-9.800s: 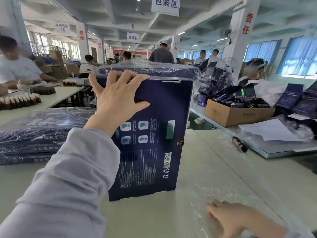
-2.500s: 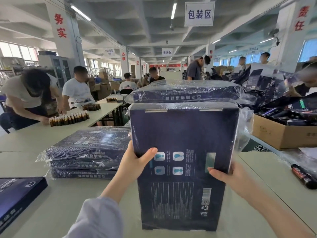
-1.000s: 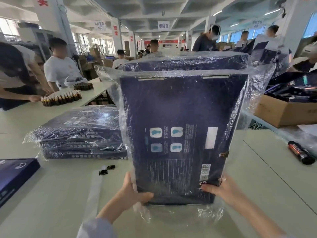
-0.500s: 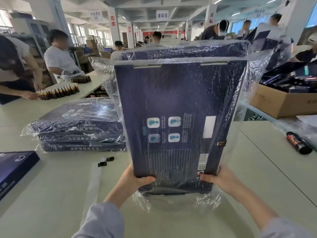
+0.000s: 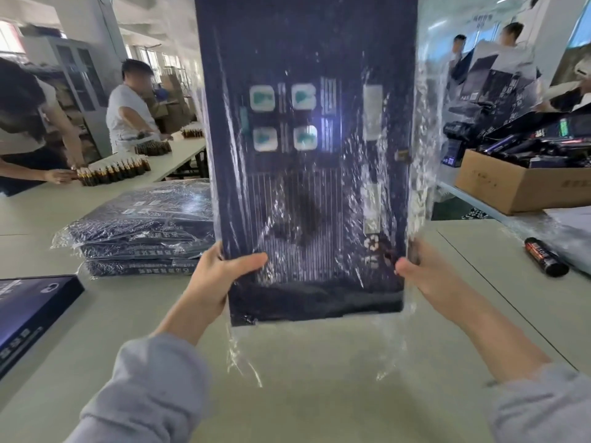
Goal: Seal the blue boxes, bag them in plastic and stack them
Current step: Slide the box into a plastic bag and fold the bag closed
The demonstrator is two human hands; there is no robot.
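Left hand [image 5: 220, 276]: thumb on the front, fingers behind, gripping the blue box [image 5: 307, 155] at its lower left corner through the plastic bag [image 5: 425, 139].
Right hand [image 5: 425, 276]: gripping the lower right corner the same way.
Blue box: upright, apparently clear of the table [image 5: 319, 394], inside the bag, whose slack end hangs below.
Change: half a second ago its top edge showed; now it is raised out of frame.
Meaning: bagging looks finished; folding the slack and stacking remain.
Stack [image 5: 140, 228]: bagged boxes lying flat, beyond the left hand.
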